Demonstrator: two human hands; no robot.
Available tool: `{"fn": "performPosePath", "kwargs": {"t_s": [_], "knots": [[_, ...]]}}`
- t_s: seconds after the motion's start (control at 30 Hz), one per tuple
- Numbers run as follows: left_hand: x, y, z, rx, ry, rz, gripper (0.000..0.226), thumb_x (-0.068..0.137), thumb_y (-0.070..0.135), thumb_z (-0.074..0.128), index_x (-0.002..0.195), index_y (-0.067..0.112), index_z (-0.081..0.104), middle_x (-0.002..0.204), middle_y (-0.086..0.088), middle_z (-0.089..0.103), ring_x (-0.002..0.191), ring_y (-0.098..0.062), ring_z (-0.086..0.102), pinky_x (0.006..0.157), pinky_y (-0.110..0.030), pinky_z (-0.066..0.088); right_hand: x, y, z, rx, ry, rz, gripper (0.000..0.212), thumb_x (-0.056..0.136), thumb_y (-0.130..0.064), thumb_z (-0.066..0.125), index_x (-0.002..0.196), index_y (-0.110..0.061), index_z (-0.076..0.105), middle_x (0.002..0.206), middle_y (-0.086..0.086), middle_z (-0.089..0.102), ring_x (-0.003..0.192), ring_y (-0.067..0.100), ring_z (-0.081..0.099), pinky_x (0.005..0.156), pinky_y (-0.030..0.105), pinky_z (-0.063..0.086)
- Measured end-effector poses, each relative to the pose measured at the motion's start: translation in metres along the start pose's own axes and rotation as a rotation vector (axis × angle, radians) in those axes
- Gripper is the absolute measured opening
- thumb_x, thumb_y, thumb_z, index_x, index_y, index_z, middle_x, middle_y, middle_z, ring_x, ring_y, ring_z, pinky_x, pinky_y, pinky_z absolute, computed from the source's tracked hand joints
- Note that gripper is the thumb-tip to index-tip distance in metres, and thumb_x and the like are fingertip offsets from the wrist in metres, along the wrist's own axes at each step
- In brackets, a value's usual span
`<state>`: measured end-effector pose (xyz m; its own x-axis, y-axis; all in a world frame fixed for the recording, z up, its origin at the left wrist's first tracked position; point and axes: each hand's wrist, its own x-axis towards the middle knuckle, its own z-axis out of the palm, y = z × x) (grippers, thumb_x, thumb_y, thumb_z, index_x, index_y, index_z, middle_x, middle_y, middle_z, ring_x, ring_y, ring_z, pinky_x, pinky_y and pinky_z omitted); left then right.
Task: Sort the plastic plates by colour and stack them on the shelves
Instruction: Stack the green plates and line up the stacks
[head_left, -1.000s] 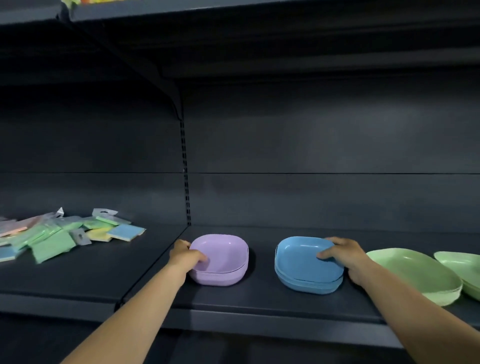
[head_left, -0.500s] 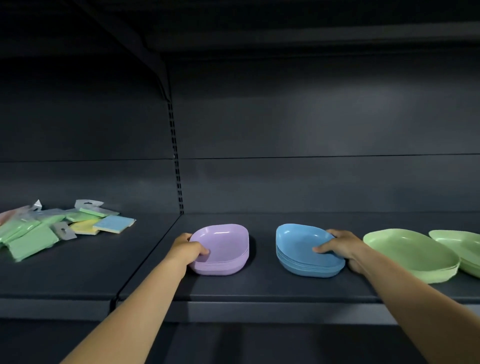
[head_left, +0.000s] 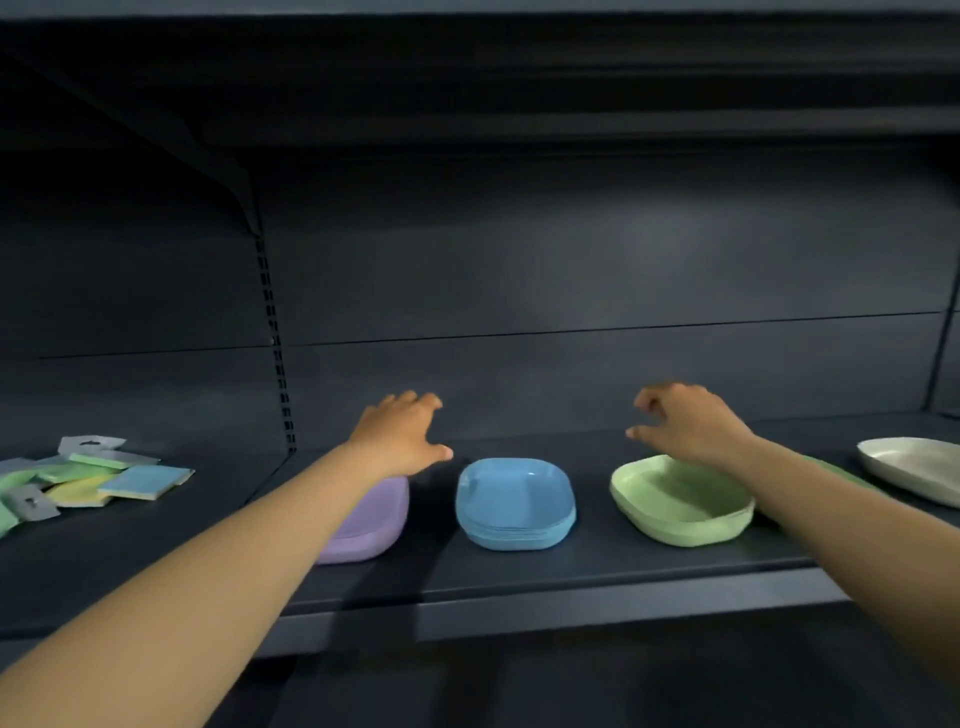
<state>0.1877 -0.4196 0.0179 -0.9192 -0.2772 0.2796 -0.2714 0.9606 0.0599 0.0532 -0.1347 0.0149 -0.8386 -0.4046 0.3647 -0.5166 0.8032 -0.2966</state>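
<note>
Blue plate stack (head_left: 515, 503) as landmark, sitting mid dark shelf (head_left: 519, 582), several plates nested. Purple stack (head_left: 371, 519) just beside it on the L, partly hidden behind L forearm. Green stack (head_left: 680, 501) near it on the R, clear gap between. Cream plate (head_left: 914, 467) well R of blue, past green, cut by frame edge. Sliver of more green behind R forearm, can't tell what exactly.

L hand (head_left: 402, 434) raised up-L of blue stack, above purple's back edge, fingers spread & relaxed, gripping nothing. R hand (head_left: 685, 421) up-R of blue, over green's rear rim, fingers loosely curled, holding nothing.

Pile of pastel packets (head_left: 98, 478) far L of blue stack, on neighbouring shelf bay past slotted upright (head_left: 275, 353).
</note>
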Motion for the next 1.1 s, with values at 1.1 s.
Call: {"fn": "performPosePath", "kwargs": {"t_s": [1.1], "knots": [[0.091, 0.727, 0.091, -0.105, -0.159, 0.471, 0.061, 0.089, 0.046, 0.056, 0.140, 0.021, 0.035, 0.140, -0.002, 0.041, 0.130, -0.023, 0.038, 0.102, -0.037, 0.036, -0.147, 0.602, -0.216, -0.179, -0.122, 0.195, 0.065, 0.083, -0.046, 0.066, 0.138, -0.023, 0.040, 0.132, 0.003, 0.044, 0.126, 0.023, 0.041, 0.099, 0.032, 0.038]]}}
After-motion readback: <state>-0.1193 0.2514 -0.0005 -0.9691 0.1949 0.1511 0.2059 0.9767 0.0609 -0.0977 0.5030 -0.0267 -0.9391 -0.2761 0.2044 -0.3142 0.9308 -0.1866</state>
